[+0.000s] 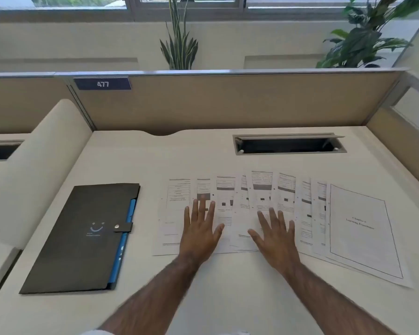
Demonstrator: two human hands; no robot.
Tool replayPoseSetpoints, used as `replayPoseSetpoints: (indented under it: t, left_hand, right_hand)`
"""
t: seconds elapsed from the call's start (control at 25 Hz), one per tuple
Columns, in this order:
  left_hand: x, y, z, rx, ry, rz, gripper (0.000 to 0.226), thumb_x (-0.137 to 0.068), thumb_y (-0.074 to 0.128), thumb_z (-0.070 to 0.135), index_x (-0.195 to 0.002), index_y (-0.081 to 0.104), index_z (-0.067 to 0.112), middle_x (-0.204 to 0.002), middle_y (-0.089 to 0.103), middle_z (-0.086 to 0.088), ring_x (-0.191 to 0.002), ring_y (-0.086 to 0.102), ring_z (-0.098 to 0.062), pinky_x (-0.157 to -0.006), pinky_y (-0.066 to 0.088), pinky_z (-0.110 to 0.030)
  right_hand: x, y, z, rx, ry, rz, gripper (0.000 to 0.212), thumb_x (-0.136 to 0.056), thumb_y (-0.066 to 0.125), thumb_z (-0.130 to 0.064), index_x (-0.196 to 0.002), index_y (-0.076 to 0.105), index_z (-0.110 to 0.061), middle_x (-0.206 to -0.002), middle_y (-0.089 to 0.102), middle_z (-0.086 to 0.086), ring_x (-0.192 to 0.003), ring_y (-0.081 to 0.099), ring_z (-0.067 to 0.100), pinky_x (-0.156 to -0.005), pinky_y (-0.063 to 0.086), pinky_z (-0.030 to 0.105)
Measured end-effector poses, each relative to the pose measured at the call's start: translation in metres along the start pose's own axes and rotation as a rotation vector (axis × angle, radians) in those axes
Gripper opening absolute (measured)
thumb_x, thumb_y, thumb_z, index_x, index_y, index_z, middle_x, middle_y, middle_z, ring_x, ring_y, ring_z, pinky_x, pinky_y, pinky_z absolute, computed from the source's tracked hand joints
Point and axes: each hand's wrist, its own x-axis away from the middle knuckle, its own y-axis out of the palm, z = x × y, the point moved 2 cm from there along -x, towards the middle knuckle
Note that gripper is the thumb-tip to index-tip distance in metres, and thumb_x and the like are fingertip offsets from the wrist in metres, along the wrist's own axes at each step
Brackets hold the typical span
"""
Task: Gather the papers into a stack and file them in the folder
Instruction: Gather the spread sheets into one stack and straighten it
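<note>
The papers (271,211) lie fanned out in an overlapping row across the desk (203,298), printed side up, each sheet partly covering its neighbour. Both hands are spread palm-down over the middle of the fan, fingers apart and stretched forward, gripping nothing; whether the palms press on the sheets or float just above them cannot be told. The left hand (200,232) sits over the sheets near the left end of the row, with one sheet showing beyond its little-finger side. The right hand (275,238) is over the central sheets, just beside the left hand with a narrow strip of paper showing between the two thumbs. To the right of the right hand the fan runs on through several more pages and ends in a bordered title page (363,228), the outermost and topmost sheet, well clear of the fingers.

The folder (82,238), dark with a snap strap and blue tabs along its right edge, lies shut and flat on the desk to the left of the left hand, apart from the nearest sheet. Beyond the fingertips of the right hand, an open cable hatch (288,145) is set into the desk surface, and behind it stands the partition (228,102) with a plate (102,83) reading 477.
</note>
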Motion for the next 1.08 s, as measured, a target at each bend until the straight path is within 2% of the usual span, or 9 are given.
replayPoseSetpoints:
  t: [0.2,0.44,0.56,0.64,0.76,0.88,1.0,1.08]
  left_hand:
    - [0.025,0.029,0.01,-0.029,-0.012,-0.068,0.074,-0.101,0.015,0.061,-0.163,0.002,0.024,-0.171,-0.016,-0.005,-0.157,-0.016,-0.025,-0.124,-0.008,-0.048]
    - [0.034,0.044,0.011,-0.056,-0.035,-0.139,0.074,-0.1,0.017,0.063,-0.163,0.004,0.027,-0.172,-0.007,-0.003,-0.158,-0.006,-0.027,-0.124,-0.006,-0.047]
    - [0.034,0.046,0.011,-0.056,-0.037,-0.117,0.073,-0.1,0.019,0.063,-0.163,0.009,0.027,-0.172,0.0,-0.003,-0.158,0.002,-0.027,-0.123,-0.004,-0.045]
    - [0.034,0.045,0.012,-0.071,-0.042,-0.106,0.074,-0.1,0.013,0.065,-0.163,0.009,0.027,-0.172,0.001,-0.003,-0.158,0.003,-0.026,-0.123,-0.007,-0.044]
    - [0.034,0.042,0.017,-0.087,-0.062,-0.097,0.085,-0.093,-0.007,0.071,-0.163,0.007,0.027,-0.171,-0.004,-0.002,-0.159,-0.003,-0.024,-0.124,-0.011,-0.042]
    - [0.023,0.038,0.04,-0.056,-0.091,-0.055,0.088,-0.092,-0.009,0.072,-0.163,0.008,0.022,-0.172,-0.003,-0.004,-0.159,-0.006,-0.023,-0.125,-0.012,-0.043]
    - [0.004,0.038,0.078,-0.026,-0.047,-0.041,0.083,-0.097,0.0,0.069,-0.163,0.011,0.02,-0.172,0.0,-0.005,-0.159,-0.003,-0.024,-0.125,-0.008,-0.045]
    - [-0.012,0.037,0.106,-0.015,0.004,-0.07,0.085,-0.095,-0.003,0.07,-0.163,0.008,0.022,-0.172,-0.003,-0.005,-0.159,-0.007,-0.024,-0.125,-0.007,-0.045]
  right_hand:
    - [0.01,0.022,0.012,0.022,-0.051,-0.016,0.097,-0.082,-0.014,-0.078,-0.159,0.017,-0.029,-0.169,0.009,0.009,-0.156,0.004,0.033,-0.122,0.005,0.06]
    - [0.012,0.026,0.023,0.001,-0.101,-0.054,0.085,-0.088,0.001,-0.074,-0.16,0.01,-0.03,-0.17,0.0,0.006,-0.156,-0.004,0.031,-0.122,-0.001,0.058]
    - [0.015,0.024,0.026,-0.004,-0.128,-0.07,0.084,-0.087,-0.001,-0.073,-0.16,0.006,-0.031,-0.17,-0.004,0.006,-0.156,-0.008,0.03,-0.123,-0.005,0.056]
    - [0.019,0.022,0.032,-0.016,-0.163,-0.075,0.087,-0.085,-0.004,-0.075,-0.16,0.006,-0.031,-0.17,-0.004,0.006,-0.156,-0.008,0.029,-0.123,-0.007,0.053]
    - [0.025,0.012,0.058,-0.099,-0.191,-0.034,0.088,-0.086,-0.005,-0.076,-0.16,0.009,-0.031,-0.17,0.001,0.005,-0.156,-0.005,0.025,-0.121,-0.01,0.047]
    - [0.025,0.001,0.113,-0.145,-0.121,0.046,0.087,-0.088,-0.004,-0.077,-0.159,0.016,-0.031,-0.17,0.008,0.003,-0.157,0.001,0.022,-0.125,-0.003,0.044]
    - [0.023,-0.01,0.182,-0.12,0.019,0.105,0.091,-0.088,-0.004,-0.077,-0.157,0.028,-0.027,-0.168,0.019,0.007,-0.156,0.012,0.026,-0.125,0.007,0.048]
    - [0.022,-0.017,0.225,-0.097,0.129,0.132,0.092,-0.089,0.0,-0.076,-0.154,0.036,-0.022,-0.164,0.027,0.011,-0.153,0.019,0.031,-0.122,0.013,0.053]
